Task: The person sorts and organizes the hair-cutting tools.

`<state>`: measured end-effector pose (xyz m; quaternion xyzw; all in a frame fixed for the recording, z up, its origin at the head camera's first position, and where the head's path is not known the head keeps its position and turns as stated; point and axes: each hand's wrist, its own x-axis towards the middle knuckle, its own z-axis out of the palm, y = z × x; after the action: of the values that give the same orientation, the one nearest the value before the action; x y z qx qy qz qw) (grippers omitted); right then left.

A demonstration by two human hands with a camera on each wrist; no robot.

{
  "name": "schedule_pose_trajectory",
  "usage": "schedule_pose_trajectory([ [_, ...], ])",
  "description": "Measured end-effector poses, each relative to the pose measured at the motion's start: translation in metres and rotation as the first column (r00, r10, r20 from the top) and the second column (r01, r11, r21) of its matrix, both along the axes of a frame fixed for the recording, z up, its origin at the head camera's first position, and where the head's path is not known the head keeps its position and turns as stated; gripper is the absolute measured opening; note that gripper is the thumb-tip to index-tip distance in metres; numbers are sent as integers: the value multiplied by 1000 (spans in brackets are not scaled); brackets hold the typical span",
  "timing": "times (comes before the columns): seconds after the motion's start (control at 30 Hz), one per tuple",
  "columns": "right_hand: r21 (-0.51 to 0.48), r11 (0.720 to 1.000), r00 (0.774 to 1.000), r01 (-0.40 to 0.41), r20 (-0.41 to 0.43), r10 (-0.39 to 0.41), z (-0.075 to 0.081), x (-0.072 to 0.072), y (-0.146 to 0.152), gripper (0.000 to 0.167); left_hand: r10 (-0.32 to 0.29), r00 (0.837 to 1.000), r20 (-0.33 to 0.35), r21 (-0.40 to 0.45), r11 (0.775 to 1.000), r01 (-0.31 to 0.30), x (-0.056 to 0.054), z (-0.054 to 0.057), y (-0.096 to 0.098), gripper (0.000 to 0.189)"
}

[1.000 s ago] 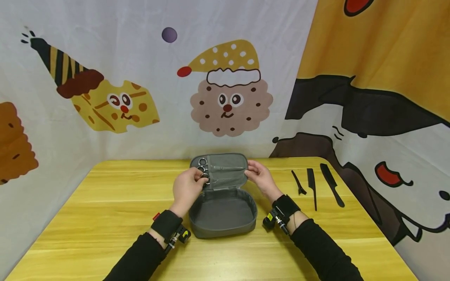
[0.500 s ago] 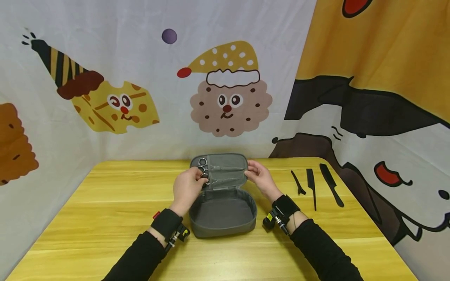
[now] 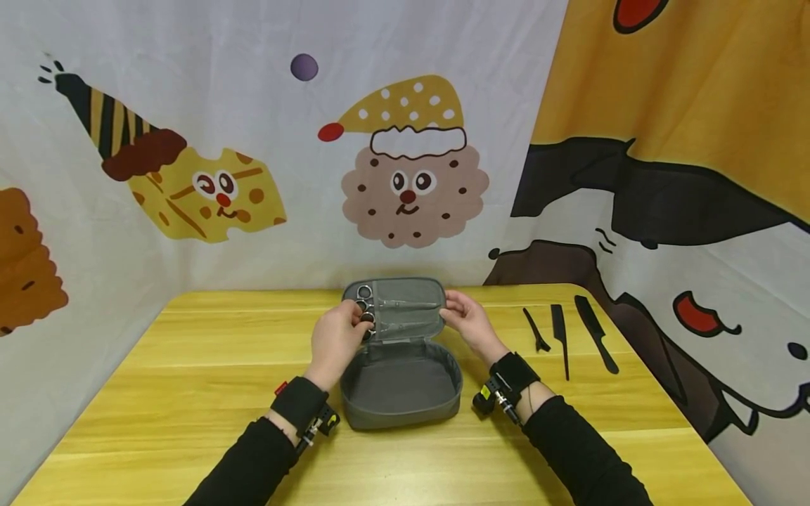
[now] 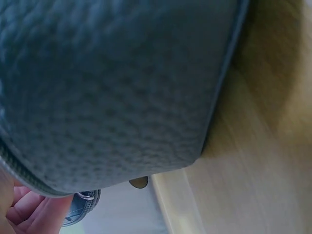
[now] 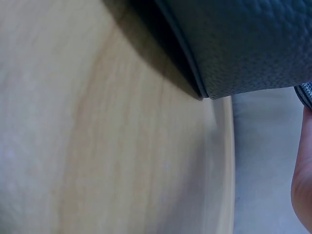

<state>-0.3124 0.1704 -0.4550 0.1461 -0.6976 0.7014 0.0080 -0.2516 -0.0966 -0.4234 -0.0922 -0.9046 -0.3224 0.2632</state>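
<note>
A grey zip case (image 3: 405, 414) stands on the table with its lid (image 3: 411, 289) raised at the back. Metal scissors (image 3: 364, 292) sit at the lid's left side, their finger rings pointing left and their blades toward clear pockets. My left hand (image 3: 335, 343) pinches the rings of the lower pair; its fingertips partly cover them. On the other side, my right hand (image 3: 471, 322) grips the lid's right edge, thumb in front and fingers partly behind. In the left wrist view the case's textured wall (image 4: 117, 97) hides most of the work, with only some fingers (image 4: 41, 212) showing.
To the right lie a black hair clip (image 3: 536, 330), a black tail comb (image 3: 560, 337) and a black handled comb (image 3: 595, 332). The wooden table (image 3: 190, 393) ends at a patterned cloth backdrop (image 3: 253, 260) behind the case.
The scissors rings under my left fingers have shifted very slightly. Both hands, the case and its lid keep nearly the same places.
</note>
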Motion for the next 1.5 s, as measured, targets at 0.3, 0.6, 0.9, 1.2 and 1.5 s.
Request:
schedule_pose_trajectory([
  [0.3,14,1000,1000,7,-7,-7,1,1,0,36,-13,999,-35,64,998,16,-2,-2,-2,20],
  [0.6,-1,1000,1000,13,-4,-13,0,2,1,35,-10,999,-33,134,991,14,-2,2,-13,15],
  [0.9,-7,1000,1000,18,-20,-18,-1,2,1,35,54,996,-71,219,975,-37,-10,-3,-32,23],
  [1.2,-12,1000,1000,10,-24,-11,1,3,0,34,-4,998,60,246,969,-11,-13,-10,-37,28],
  [1.5,3,1000,999,24,-31,-24,3,5,-2,35,-119,975,189,428,903,27,-18,-16,-36,17],
])
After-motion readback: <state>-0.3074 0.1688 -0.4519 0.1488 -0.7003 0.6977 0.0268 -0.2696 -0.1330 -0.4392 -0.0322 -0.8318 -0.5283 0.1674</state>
